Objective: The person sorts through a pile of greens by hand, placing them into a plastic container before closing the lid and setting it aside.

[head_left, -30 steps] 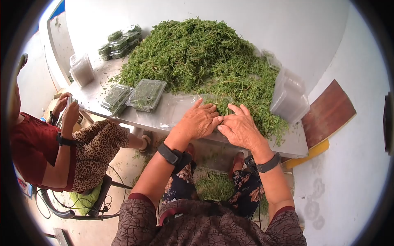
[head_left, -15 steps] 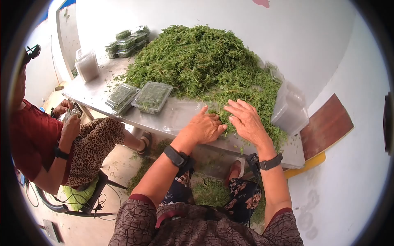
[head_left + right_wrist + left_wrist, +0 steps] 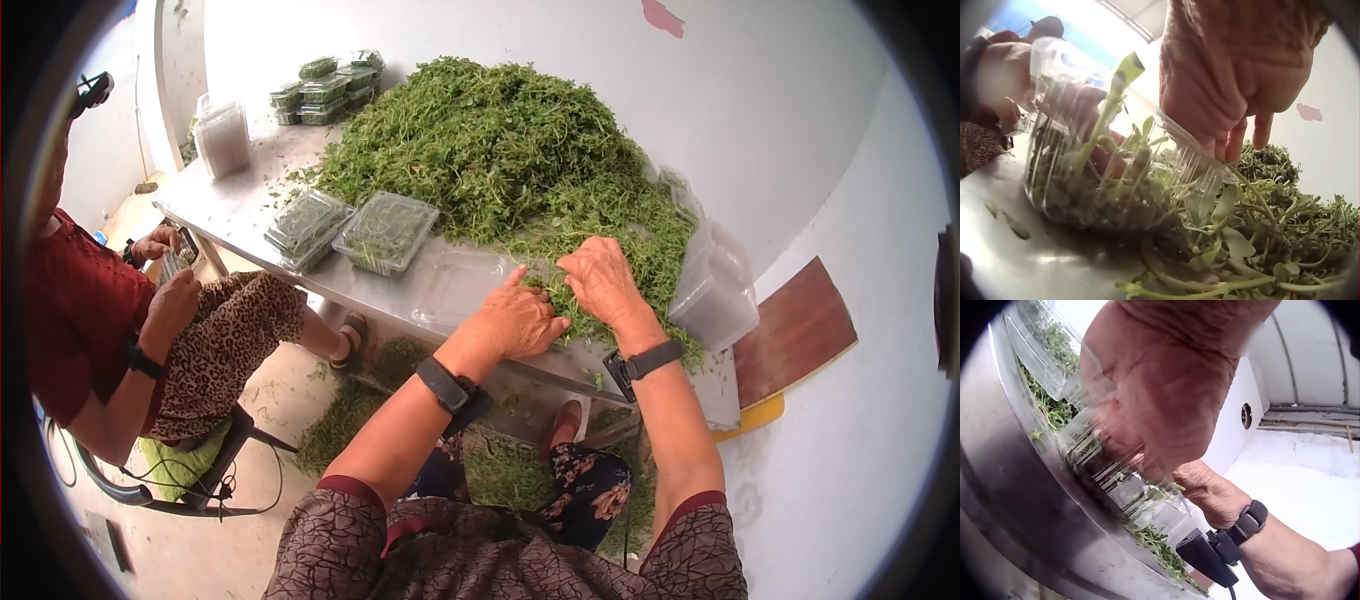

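Note:
Close to the table's near edge stands a clear plastic clamshell box (image 3: pixel 1100 187) with leafy green sprigs (image 3: pixel 1138 181) in it. My left hand (image 3: pixel 515 320) reaches down over it; in the right wrist view its fingers show through the clear wall, at the greens. Its thumb is held out to the right. On the box's other side, my right hand (image 3: pixel 607 280) has its fingers pointing down at the rim, right by loose stems (image 3: pixel 1254 200). Its thumb is hidden, and I cannot tell whether it pinches a stem. Left of my left hand lies a clear lid (image 3: pixel 455 285).
A large heap of greens (image 3: pixel 490 140) fills the table's back. Two closed boxes (image 3: pixel 388 230) sit to the left, with stacked filled boxes (image 3: pixel 322 90) farther back. Nested empty boxes (image 3: pixel 715 285) stand at right. Another person (image 3: pixel 90 330) sits at left.
My hands, close together a second ago, have moved apart. The right hand has shifted up and right, its spread fingers drawn in and turned down. The left has moved slightly right.

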Demonstrator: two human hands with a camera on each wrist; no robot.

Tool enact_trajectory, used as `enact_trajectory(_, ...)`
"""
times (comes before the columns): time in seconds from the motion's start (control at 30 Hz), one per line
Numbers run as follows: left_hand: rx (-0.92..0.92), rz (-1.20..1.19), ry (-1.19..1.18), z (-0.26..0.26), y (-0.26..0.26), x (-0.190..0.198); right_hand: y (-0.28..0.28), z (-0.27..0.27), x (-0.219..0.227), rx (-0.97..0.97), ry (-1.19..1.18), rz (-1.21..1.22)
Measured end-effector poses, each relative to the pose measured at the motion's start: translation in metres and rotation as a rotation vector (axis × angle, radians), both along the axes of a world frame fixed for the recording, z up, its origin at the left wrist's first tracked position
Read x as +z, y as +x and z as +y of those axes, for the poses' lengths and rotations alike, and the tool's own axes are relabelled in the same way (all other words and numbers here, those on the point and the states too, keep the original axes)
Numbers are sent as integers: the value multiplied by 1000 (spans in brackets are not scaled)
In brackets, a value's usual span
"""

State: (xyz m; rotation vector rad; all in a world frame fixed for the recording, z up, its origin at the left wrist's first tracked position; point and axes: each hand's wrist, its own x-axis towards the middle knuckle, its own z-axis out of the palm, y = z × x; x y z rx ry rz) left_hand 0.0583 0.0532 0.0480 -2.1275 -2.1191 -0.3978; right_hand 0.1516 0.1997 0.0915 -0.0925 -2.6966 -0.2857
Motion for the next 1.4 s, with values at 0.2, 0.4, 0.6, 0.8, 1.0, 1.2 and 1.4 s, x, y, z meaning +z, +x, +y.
enact_trajectory(0.2,102,-75,6,-2,6,9,-7,3,-10,19,115,97)
enact_trajectory(0.4,63,-89,145,1,6,2,-6,0,-7,30,215,57)
enact_trajectory(0.6,68,50,5,5,8,2,-5,1,-8,135,251,101)
enact_trajectory(0.8,82,75,-35,5,8,5,-9,0,-11,130,225,106)
enact_trajectory(1.0,88,49,-92,4,9,10,-14,-6,-12,22,190,93)
enact_trajectory(1.2,79,107,50,6,8,1,-21,-11,-5,-234,39,-59)
enact_trajectory(1.4,112,102,-75,6,10,7,-17,2,8,-322,-124,158)
